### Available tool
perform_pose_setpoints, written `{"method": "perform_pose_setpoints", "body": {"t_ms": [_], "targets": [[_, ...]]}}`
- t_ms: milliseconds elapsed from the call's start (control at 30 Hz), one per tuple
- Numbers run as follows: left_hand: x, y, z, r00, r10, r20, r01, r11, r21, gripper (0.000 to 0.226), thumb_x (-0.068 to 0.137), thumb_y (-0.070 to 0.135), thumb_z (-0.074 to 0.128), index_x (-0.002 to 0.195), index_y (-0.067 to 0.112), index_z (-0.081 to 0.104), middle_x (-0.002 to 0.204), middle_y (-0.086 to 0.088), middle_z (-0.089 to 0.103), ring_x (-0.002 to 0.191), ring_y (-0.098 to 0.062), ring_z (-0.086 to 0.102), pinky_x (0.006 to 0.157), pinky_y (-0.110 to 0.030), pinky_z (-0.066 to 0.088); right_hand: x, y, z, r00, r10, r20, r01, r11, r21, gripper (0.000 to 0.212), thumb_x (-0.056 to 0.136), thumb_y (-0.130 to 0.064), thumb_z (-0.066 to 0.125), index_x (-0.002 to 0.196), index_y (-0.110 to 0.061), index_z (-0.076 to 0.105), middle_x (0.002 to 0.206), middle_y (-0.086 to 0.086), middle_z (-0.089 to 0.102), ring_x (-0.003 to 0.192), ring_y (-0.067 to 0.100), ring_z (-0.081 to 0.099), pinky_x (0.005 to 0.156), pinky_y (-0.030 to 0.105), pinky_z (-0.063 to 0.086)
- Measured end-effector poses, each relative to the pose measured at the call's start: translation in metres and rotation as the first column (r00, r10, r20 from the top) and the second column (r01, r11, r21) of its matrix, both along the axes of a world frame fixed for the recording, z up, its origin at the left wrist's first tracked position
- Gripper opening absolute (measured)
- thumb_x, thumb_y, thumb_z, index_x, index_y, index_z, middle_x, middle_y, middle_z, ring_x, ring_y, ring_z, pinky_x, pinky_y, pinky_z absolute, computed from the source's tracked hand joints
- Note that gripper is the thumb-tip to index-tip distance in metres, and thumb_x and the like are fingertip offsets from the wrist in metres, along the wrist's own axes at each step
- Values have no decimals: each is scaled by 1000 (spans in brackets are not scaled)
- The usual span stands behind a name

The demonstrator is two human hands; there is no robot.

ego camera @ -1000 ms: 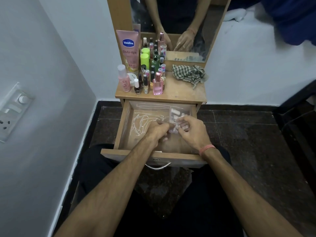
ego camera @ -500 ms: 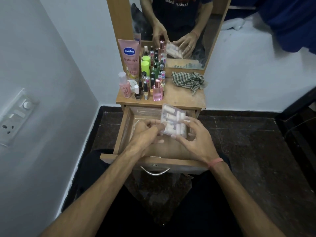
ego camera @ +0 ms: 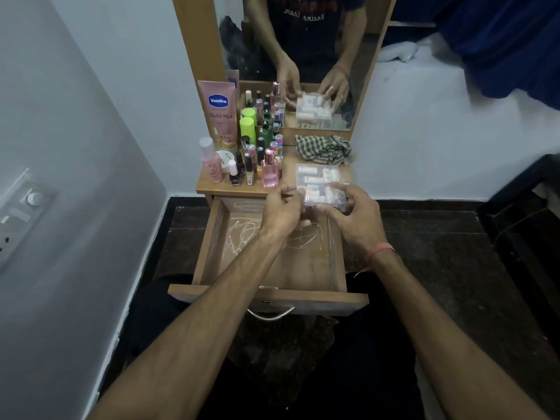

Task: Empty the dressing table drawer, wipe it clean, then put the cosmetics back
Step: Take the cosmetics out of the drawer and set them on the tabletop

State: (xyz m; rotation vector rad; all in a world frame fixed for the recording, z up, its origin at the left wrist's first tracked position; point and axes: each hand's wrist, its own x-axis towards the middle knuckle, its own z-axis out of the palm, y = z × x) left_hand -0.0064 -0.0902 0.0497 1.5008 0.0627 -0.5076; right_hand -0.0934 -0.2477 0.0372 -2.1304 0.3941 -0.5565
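The wooden drawer is pulled out, with white scribble marks on its bottom. A clear plastic box of small white tubes hovers over the front right of the dressing table top. My left hand pinches the box's near left edge. My right hand grips its near right corner. Cosmetics stand bunched on the left of the top: a pink Vaseline tube, a pink perfume bottle, a pink lotion bottle, green-capped bottles and several nail polishes.
A checked cloth lies crumpled at the back right of the table top under the mirror. A wall with a switch plate runs close on the left. Dark stone floor lies to the right.
Both hands lifted the clear box out of the drawer and carried it up and forward to just over the table top's right side.
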Motion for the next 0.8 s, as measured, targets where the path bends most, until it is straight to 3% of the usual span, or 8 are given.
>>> {"method": "perform_pose_setpoints", "body": {"t_ms": [100, 200, 333, 467, 533, 633, 700, 800], "targets": [[4, -4, -4, 1000, -23, -1, 23, 999, 46, 30, 110, 22, 70, 138, 19, 61, 117, -2, 70, 96, -17, 77, 72, -33, 69, 8, -4, 3, 1000, 2, -22, -3, 999, -54, 52, 84, -31, 92, 131, -22, 72, 126, -14, 68, 79, -13, 56, 84, 28, 58], [6, -2, -9, 998, -46, 31, 44, 997, 59, 45, 101, 23, 82, 139, 20, 59, 118, 2, 74, 98, -16, 79, 81, -38, 69, 17, -6, 2, 999, 16, -39, -21, 991, -129, 52, 84, -34, 91, 131, -21, 72, 116, -15, 66, 79, -19, 53, 74, 6, 42], [5, 0, -17, 995, -10, 98, 0, 995, 97, 68, 85, 21, 97, 142, 23, 60, 112, 7, 77, 96, -10, 79, 85, -41, 69, 25, -5, 2, 998, 30, -52, -39, 980, -194, 56, 84, -41, 91, 131, -19, 72, 112, -16, 64, 82, -25, 50, 70, 0, 37], [5, 0, -25, 986, 11, 164, -35, 989, 143, 69, 87, 30, 96, 145, 28, 58, 115, 8, 75, 92, -12, 78, 78, -47, 70, 29, -12, 8, 991, 75, -114, -101, 964, -245, 61, 83, -54, 87, 133, -22, 71, 111, -17, 63, 83, -18, 52, 75, 11, 39], [6, -1, -29, 983, 24, 180, -51, 987, 150, 68, 89, 34, 93, 147, 29, 57, 117, 9, 73, 89, -14, 78, 76, -48, 70, 34, -22, 16, 988, 88, -129, -108, 982, -158, 61, 82, -57, 87, 132, -25, 72, 120, -14, 68, 90, -8, 58, 82, 21, 51], [4, -3, -31, 976, 34, 216, -73, 982, 176, 67, 83, 53, 91, 139, 43, 57, 121, 14, 69, 95, -19, 78, 81, -51, 69, 51, -39, 32, 988, 92, -120, -96, 995, -26, 46, 90, -53, 82, 128, -28, 72, 119, -11, 71, 97, 5, 65, 88, 23, 56], [6, -5, -38, 971, 41, 235, -85, 980, 182, 72, 69, 70, 86, 131, 56, 54, 123, 18, 69, 104, -19, 78, 88, -53, 67, 69, -45, 41, 992, 61, -107, -79, 982, -173, 41, 93, -45, 79, 129, -25, 73, 121, -8, 71, 103, 10, 65, 95, 30, 57], [8, -7, -46, 968, 48, 245, -94, 979, 180, 73, 63, 76, 84, 127, 59, 53, 121, 20, 71, 103, -18, 78, 87, -54, 67, 95, -48, 48, 992, 2, -124, -60, 880, -471, 42, 97, -34, 74, 137, -23, 68, 133, 0, 64, 125, 24, 55, 110, 43, 50]]}}
